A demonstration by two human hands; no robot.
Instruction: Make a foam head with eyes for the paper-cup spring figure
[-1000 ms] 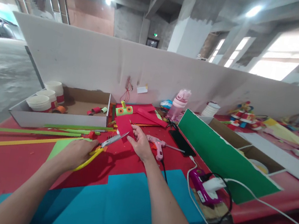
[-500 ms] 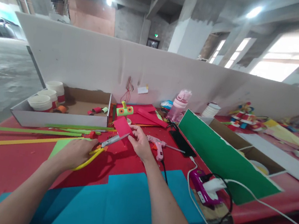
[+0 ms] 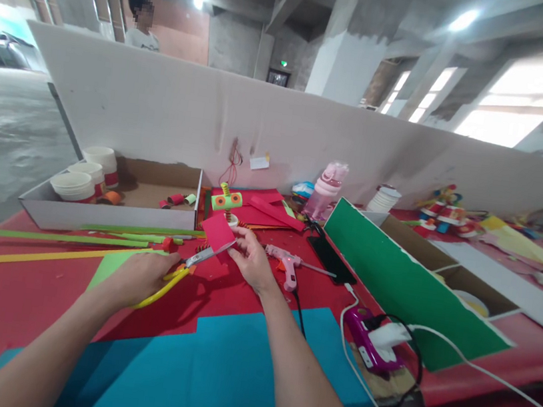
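Observation:
My left hand (image 3: 143,274) is closed round the yellow handles of a pair of scissors (image 3: 201,256), whose blades point right, against the lower edge of a red piece of paper. Between the thumb and fingers of my right hand (image 3: 251,259) is that red piece of paper (image 3: 218,231), held tilted above the table. Just behind it stands a green paper roll figure (image 3: 226,201) with orange round eyes. A pink glue gun (image 3: 289,265) lies to the right of my right hand. Green paper strips (image 3: 89,240) and a yellow strip (image 3: 52,256) lie to the left.
A box with paper cups (image 3: 74,187) stands at the back left. Blue sheets (image 3: 238,367) cover the front edge. To the right are a black phone (image 3: 328,260), a purple power strip (image 3: 372,349) with cables, a green-sided box (image 3: 401,289) and a pink bottle (image 3: 324,191).
The red paper has tipped and shifted slightly left and down, and the scissor blades now sit lower against it. Beyond the partition a person has moved right.

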